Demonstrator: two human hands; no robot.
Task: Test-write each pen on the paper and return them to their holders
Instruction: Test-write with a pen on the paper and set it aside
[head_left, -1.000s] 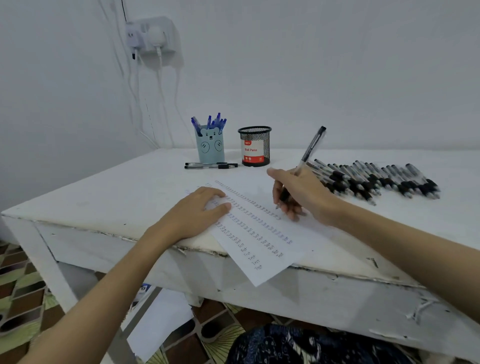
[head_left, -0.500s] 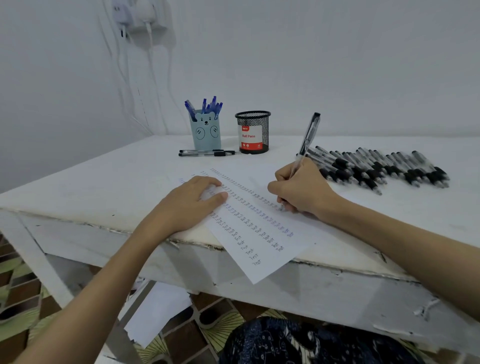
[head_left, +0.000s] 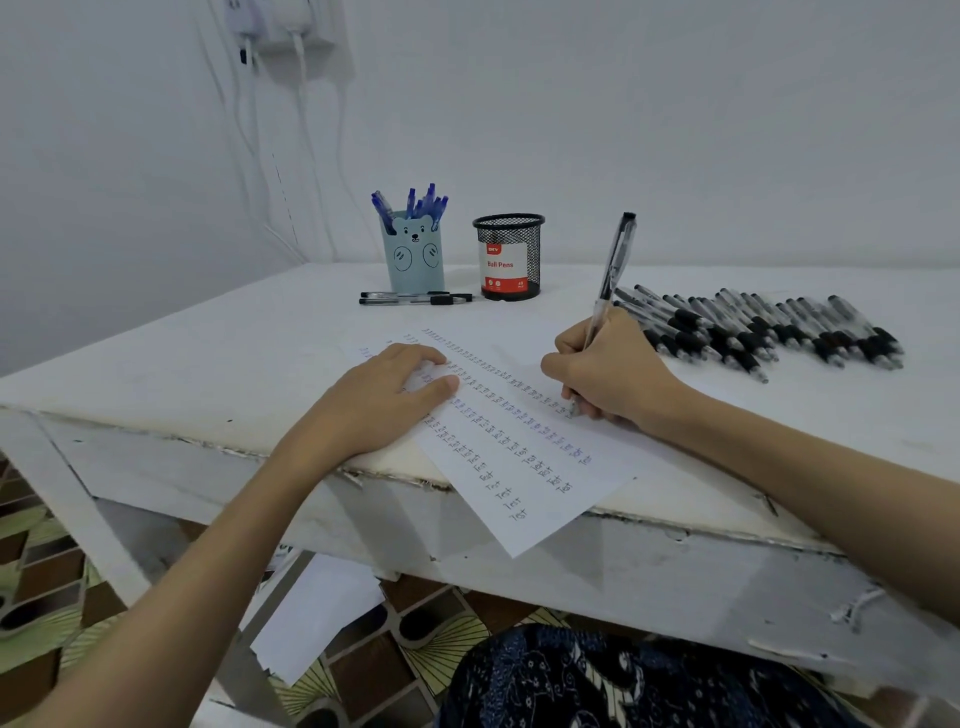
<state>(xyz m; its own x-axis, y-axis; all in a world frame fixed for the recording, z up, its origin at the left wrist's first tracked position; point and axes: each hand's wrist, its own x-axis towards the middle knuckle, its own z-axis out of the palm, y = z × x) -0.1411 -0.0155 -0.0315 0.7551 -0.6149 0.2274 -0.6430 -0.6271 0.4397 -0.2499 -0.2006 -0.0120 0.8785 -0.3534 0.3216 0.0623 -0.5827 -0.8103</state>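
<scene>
Steeper than before, the slim clear pen (head_left: 612, 270) stood gripped by the right hand (head_left: 608, 371), tip on smooth paper (head_left: 524, 467); the left hand (head_left: 384, 400) pressed flat, fingers relaxed.

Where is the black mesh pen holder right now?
In the head view, the black mesh pen holder stands at the back of the white table, just right of the blue bear pen cup and left of the row of black pens.
</scene>
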